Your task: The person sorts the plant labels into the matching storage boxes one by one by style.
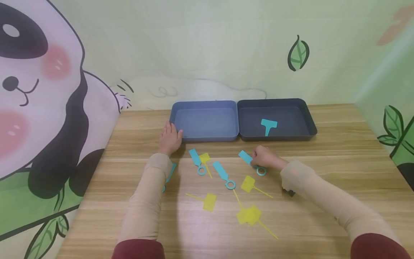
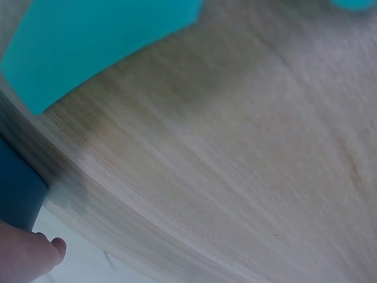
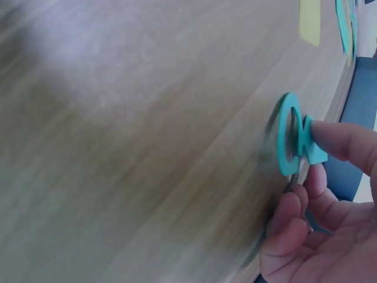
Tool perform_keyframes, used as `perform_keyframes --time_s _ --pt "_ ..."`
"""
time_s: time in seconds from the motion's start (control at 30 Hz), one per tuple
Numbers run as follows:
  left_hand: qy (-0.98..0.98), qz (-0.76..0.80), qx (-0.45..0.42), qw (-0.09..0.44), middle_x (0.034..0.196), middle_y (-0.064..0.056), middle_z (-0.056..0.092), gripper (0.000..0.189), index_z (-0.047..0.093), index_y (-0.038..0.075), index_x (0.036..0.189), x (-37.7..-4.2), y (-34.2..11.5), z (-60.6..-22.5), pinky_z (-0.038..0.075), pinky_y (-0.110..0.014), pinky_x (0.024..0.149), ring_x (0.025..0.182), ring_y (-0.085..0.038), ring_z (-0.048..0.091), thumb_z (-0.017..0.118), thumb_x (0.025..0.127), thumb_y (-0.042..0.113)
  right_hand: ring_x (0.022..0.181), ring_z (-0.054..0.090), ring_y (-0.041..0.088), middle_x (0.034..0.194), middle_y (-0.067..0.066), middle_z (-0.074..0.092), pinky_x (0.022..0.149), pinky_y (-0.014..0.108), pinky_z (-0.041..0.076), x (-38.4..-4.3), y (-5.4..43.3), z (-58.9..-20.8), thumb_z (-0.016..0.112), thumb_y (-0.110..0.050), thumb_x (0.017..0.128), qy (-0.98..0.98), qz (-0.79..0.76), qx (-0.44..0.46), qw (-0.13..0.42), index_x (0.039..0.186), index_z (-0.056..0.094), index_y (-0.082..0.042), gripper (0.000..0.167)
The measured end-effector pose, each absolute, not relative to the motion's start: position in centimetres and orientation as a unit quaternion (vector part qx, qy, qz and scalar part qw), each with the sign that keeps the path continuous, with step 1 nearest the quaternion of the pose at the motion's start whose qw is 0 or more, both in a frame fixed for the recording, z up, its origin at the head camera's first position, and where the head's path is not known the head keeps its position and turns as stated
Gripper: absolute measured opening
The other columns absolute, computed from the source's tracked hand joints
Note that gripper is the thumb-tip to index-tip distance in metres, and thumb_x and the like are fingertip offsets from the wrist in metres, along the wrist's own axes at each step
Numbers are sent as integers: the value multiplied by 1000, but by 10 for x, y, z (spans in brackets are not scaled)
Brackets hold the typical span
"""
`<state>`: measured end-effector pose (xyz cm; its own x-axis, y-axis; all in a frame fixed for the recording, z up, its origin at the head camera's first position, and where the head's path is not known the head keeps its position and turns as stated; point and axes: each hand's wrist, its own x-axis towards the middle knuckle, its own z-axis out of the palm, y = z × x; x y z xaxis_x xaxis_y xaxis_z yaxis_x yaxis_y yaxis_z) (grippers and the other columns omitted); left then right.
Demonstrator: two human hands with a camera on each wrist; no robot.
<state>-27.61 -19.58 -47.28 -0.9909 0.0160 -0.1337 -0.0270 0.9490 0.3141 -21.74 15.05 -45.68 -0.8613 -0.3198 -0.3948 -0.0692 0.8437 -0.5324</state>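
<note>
My right hand [image 1: 266, 158] pinches a turquoise plant label with a ring end [image 1: 245, 157] near the front of the dark tray [image 1: 278, 138]. In the right wrist view, thumb and fingertips hold this ring label [image 3: 285, 138] by its neck, close over the table. With fingers extended, my left hand [image 1: 170, 139] rests against the left side of the blue tray [image 1: 207, 139]. A T-shaped turquoise label [image 1: 269, 124] lies inside the dark tray. Under the left forearm, another turquoise label [image 1: 171, 172] is partly hidden; a turquoise label [image 2: 100, 47] fills the left wrist view's top corner.
Two more turquoise ring labels [image 1: 221, 170] lie in the middle of the wooden table [image 1: 106, 201]. Several yellow T-shaped labels [image 1: 248, 183] are scattered around them, some overlapping. Both trays stand side by side at the table's back, before a panda-printed backdrop [image 1: 200, 46].
</note>
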Motion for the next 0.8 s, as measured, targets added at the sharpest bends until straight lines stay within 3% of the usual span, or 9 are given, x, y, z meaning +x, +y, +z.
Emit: perform_keyframes --time_s 0.33,0.67,0.8 --pt "986 153 -7 66 147 -21 -4 66 7 -6 139 -277 -196 -474 11 -50 109 136 -34 2 14 95 42 49 39 9 59 -2 45 45 19 31 -217 153 -461 65 -15 73 925 -283 -106 231 63 48 -10 20" --pt "986 153 -3 62 147 -22 -5 66 7 -6 139 -277 -197 -476 11 -50 109 136 -35 2 14 95 41 50 36 9 56 -3 41 48 20 31 -216 156 -463 65 -13 76 907 -317 -135 241 61 45 -10 25" --pt "986 155 -5 61 147 -22 -4 65 7 -6 139 -277 -196 -475 11 -50 109 136 -35 2 15 95 41 54 39 10 60 -2 44 51 21 35 -217 157 -462 66 -8 74 904 -320 -147 243 67 51 -5 16"
